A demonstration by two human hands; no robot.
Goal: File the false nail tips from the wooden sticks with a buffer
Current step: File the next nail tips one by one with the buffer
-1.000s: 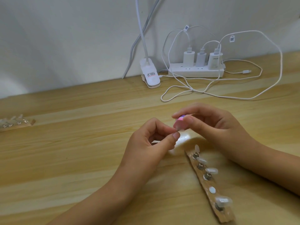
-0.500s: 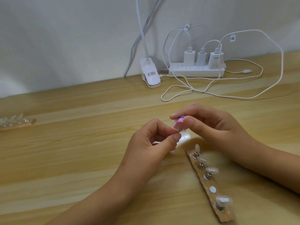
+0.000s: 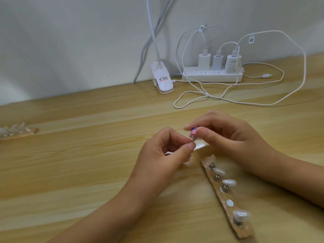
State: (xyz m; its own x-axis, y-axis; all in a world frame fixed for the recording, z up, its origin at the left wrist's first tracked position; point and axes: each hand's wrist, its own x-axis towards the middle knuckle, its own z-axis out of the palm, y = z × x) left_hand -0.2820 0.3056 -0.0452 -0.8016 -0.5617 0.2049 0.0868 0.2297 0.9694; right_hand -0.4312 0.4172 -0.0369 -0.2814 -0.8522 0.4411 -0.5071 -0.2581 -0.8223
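Left hand (image 3: 163,155) pinches the false nail tip (image 3: 193,139) steady; right hand (image 3: 233,141), pinching the pink buffer (image 3: 193,132), should stroke lightly.

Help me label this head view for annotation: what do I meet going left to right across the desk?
Far-left wooden stick → left hand pinching a nail tip → pink buffer → right hand gripping it.

Fingers (image 3: 201,132) hide most of the pink buffer (image 3: 193,132) and, seemingly, a pinched nail tip (image 3: 193,139).
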